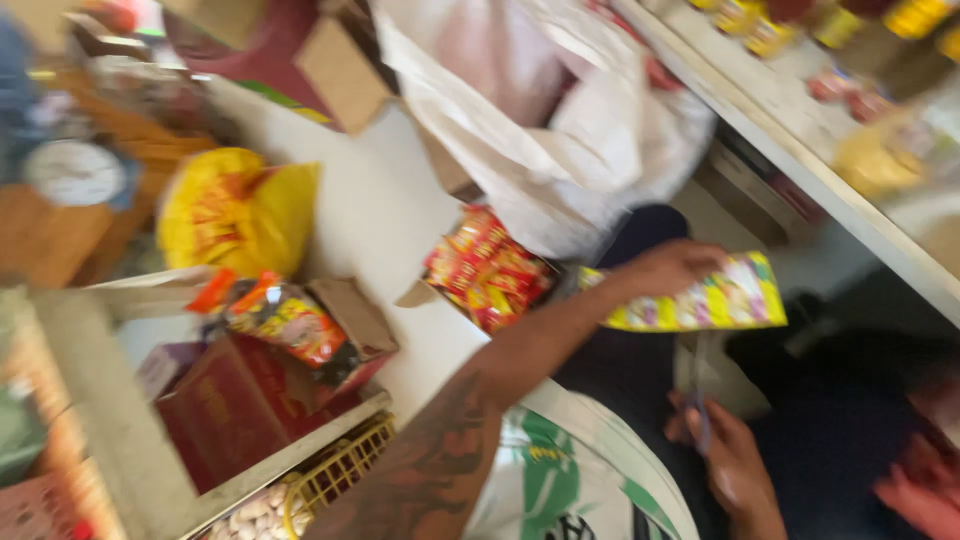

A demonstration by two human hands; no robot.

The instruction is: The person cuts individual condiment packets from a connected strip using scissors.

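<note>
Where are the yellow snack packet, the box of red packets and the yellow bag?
yellow snack packet (pixel 715 297), head view, middle of its printed face.
box of red packets (pixel 487 268), head view, on the packets at its top.
yellow bag (pixel 232 210), head view, its bulging front.

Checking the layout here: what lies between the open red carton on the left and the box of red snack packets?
In the head view, only a bare pale surface separates the red carton from the box of red snack packets.

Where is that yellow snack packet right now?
In the head view, the yellow snack packet sits right of centre, held up by the left hand, just right of the box of red packets and below the white shelf edge.
</note>
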